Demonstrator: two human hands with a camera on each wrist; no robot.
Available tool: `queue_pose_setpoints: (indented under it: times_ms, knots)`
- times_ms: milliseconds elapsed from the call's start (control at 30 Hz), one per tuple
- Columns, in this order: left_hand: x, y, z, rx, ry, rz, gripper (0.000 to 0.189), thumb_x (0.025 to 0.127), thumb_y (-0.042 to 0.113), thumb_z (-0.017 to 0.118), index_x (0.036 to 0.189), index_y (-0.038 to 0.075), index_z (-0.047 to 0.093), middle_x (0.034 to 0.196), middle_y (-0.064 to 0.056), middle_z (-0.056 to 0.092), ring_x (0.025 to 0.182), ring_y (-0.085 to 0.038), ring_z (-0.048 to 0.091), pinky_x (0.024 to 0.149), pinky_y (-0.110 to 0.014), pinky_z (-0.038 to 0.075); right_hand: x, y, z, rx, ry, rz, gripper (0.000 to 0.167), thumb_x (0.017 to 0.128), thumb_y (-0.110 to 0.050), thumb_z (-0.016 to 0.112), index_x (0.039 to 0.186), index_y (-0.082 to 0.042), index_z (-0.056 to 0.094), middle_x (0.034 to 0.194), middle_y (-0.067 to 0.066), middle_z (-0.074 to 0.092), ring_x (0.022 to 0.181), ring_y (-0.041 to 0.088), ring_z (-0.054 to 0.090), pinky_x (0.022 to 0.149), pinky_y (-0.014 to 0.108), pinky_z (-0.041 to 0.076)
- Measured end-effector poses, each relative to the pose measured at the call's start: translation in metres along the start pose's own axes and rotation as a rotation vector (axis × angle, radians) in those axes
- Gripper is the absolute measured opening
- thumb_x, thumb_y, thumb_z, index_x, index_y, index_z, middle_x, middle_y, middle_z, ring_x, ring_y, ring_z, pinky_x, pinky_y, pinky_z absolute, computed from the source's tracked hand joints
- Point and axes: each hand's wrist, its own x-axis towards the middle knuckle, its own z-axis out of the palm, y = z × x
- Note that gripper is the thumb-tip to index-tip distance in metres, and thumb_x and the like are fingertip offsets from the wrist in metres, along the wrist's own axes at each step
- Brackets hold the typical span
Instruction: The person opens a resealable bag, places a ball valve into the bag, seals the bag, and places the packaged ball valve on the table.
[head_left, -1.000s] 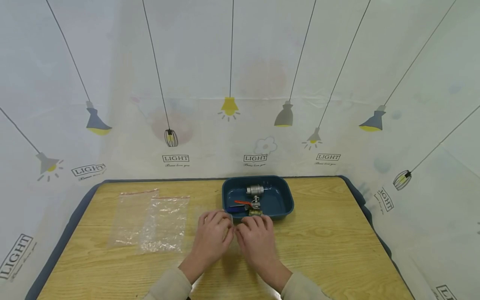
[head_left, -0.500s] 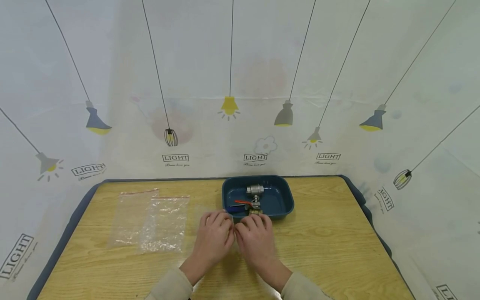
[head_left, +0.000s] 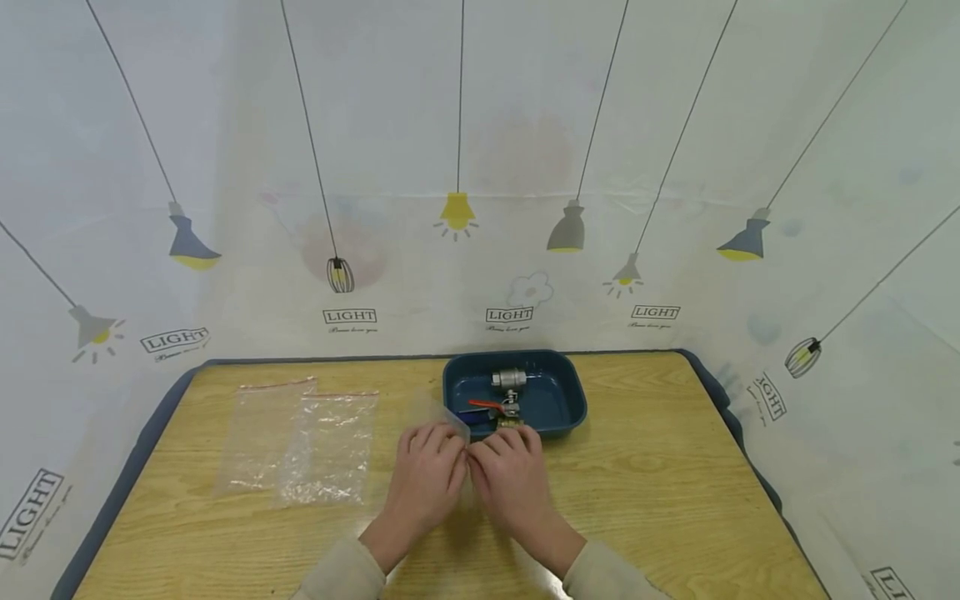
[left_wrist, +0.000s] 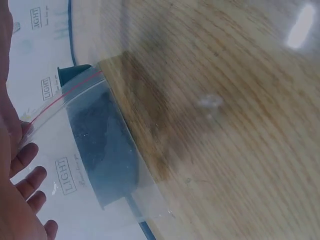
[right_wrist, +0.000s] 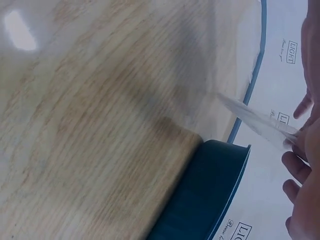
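My left hand (head_left: pixel 427 479) and right hand (head_left: pixel 512 487) meet in front of the blue tray. Between them they pinch the top edge of a clear zip bag (left_wrist: pixel 110 145), which has a red line along its seal. In the left wrist view the bag hangs flat, and the tray's wall shows through it. Seen edge-on in the right wrist view, the bag runs up to my right fingertips (right_wrist: pixel 294 145). Inside the tray (head_left: pixel 555 408) lie a silver ball valve (head_left: pixel 510 380) and a valve with a red lever (head_left: pixel 489 406). Blue and brass parts beside them are partly covered by my hands.
Two more clear zip bags (head_left: pixel 330 450) lie flat and overlapping on the left of the wooden table (head_left: pixel 660 483). A white printed sheet (head_left: pixel 420 275) stands behind the table and along both sides.
The zip bag's far part has tilted up beside my left fingers, overlapping the tray's left corner in the head view. Both hands stay nearly in place.
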Motion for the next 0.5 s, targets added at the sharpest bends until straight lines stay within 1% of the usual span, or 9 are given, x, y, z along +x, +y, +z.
queue_pose_setpoints:
  times_ms: [133,267,367,500]
  knots:
    - [0.0,0.0,-0.001,0.014,0.037,0.047,0.014,0.094,0.022,0.055,0.091,0.017,0.068,0.106,0.0,0.066,0.119,-0.023,0.058,0.099,-0.05,0.043,0.002,0.001,-0.002,0.007,0.024,-0.019,0.005,0.084,-0.028,0.072,0.086,-0.023,0.072,0.081,-0.009,0.07,0.085,0.016,0.06,0.089,0.042,0.042]
    - [0.002,0.0,-0.005,0.029,0.049,0.081,0.011,0.091,0.021,0.059,0.087,0.016,0.068,0.103,0.001,0.066,0.12,-0.023,0.057,0.102,-0.049,0.041,0.002,0.002,-0.003,0.009,0.028,-0.028,0.005,0.083,-0.028,0.073,0.085,-0.023,0.072,0.08,-0.009,0.07,0.085,0.016,0.06,0.089,0.043,0.043]
    - [0.004,0.0,-0.008,0.053,0.045,0.098,0.01,0.089,0.021,0.062,0.086,0.016,0.069,0.103,0.001,0.066,0.121,-0.023,0.057,0.103,-0.049,0.04,0.002,0.003,-0.003,0.011,0.011,-0.027,0.004,0.083,-0.028,0.072,0.084,-0.023,0.072,0.079,-0.009,0.07,0.085,0.016,0.061,0.09,0.044,0.043]
    - [0.004,0.0,-0.011,0.077,0.039,0.112,0.011,0.088,0.024,0.064,0.089,0.015,0.071,0.103,0.0,0.066,0.12,-0.022,0.056,0.104,-0.049,0.04,0.003,0.003,-0.004,0.019,-0.031,-0.037,0.005,0.085,-0.028,0.07,0.084,-0.023,0.071,0.079,-0.009,0.069,0.087,0.017,0.06,0.094,0.045,0.042]
